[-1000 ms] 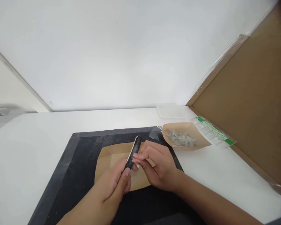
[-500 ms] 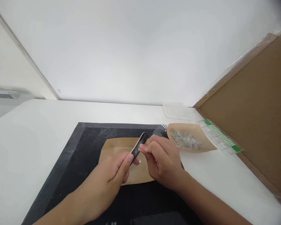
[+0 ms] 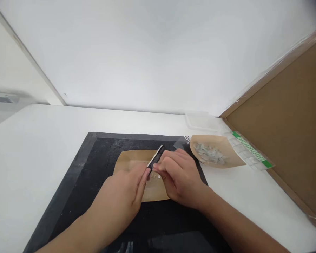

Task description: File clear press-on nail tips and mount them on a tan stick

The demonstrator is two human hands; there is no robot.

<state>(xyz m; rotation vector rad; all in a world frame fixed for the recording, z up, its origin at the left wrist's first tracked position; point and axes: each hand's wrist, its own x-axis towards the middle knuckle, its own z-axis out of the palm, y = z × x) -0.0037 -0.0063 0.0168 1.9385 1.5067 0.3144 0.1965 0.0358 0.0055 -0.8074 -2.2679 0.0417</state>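
My left hand (image 3: 123, 191) grips the lower end of a black nail file (image 3: 158, 155) with a pale edge, which slants up and to the right. Against the file's dark face, the fingertips of my right hand (image 3: 180, 175) are pinched together; whatever sits between them is too small to make out. Under both hands lies a brown paper tray (image 3: 129, 156), with a few tiny pale pieces (image 3: 156, 176) in it near my fingers. To the right, a second brown paper tray (image 3: 233, 151) holds a heap of clear slivers that look like false nail tips (image 3: 210, 153).
A black mat (image 3: 84, 182) lies under the nearer tray on the white table (image 3: 44, 140). A clear compartment box with a green label strip (image 3: 251, 149) and a translucent lid-like tray (image 3: 201, 121) are at the back right. A cardboard panel (image 3: 287, 105) stands along the right side.
The view has shifted, so the table things appear farther right. My left hand has turned, its back now facing up more, and the file shows narrower. More small pieces are visible in the tray.
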